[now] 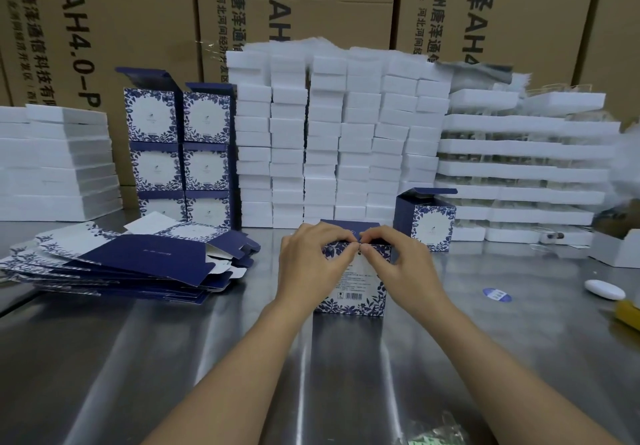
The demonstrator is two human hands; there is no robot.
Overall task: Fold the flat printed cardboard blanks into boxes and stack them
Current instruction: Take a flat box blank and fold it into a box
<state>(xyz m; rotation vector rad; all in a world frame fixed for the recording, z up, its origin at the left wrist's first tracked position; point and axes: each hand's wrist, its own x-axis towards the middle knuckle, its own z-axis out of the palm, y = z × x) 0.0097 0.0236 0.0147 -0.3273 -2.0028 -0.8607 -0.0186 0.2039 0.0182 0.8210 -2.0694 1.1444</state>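
Two hands, the left hand (pixel 309 260) and right hand (pixel 401 262), pinch the top flaps of a blue-flowered box (pixel 353 289) standing on a shiny steel table (pixel 311 375). Flat blanks (pixel 131 261) lie left; brown cartons (pixel 114 12) behind read "AH4.0".

The brown cartons (pixel 114 22) stacked behind the bench carry sideways black print: "AH4.0-P" and "唐泽通信科技有" on the left one, "沧州唐泽" with "AH" on the others. The box (pixel 353 282) under the hands bears a barcode (pixel 354 296) and small lines of text, too fine to read.
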